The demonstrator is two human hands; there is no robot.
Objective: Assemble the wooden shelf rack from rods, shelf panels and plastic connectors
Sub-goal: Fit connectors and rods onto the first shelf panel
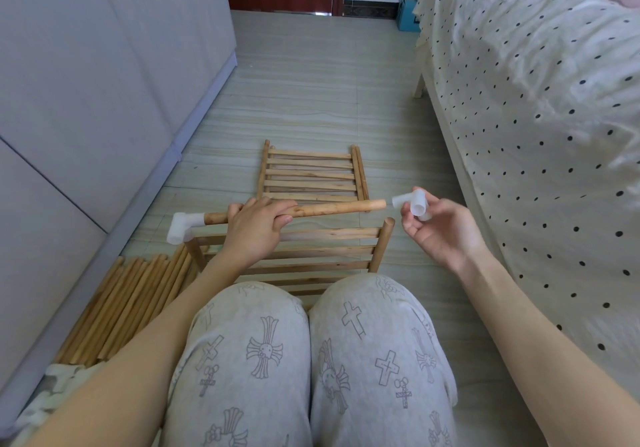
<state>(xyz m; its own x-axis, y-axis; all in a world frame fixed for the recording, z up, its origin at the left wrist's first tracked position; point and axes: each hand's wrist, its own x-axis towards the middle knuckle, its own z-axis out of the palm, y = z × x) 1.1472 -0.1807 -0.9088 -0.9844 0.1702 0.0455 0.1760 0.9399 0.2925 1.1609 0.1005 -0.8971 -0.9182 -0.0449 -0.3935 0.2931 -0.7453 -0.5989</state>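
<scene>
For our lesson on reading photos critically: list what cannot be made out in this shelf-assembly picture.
Head view only:
- Near shelf panel: its close end is hidden by the knees.
- Rod: its middle is covered by the left hand.
- Rod bundle: its near end is covered by the left forearm.
- Connector: its far side is hidden by the right hand.

Left hand: palm down, fingers curled over the rod, forearm reaching forward past the knee. Right hand: palm up, fingertips pinching a plastic connector just beside the rod's free end; forearm extended.
</scene>
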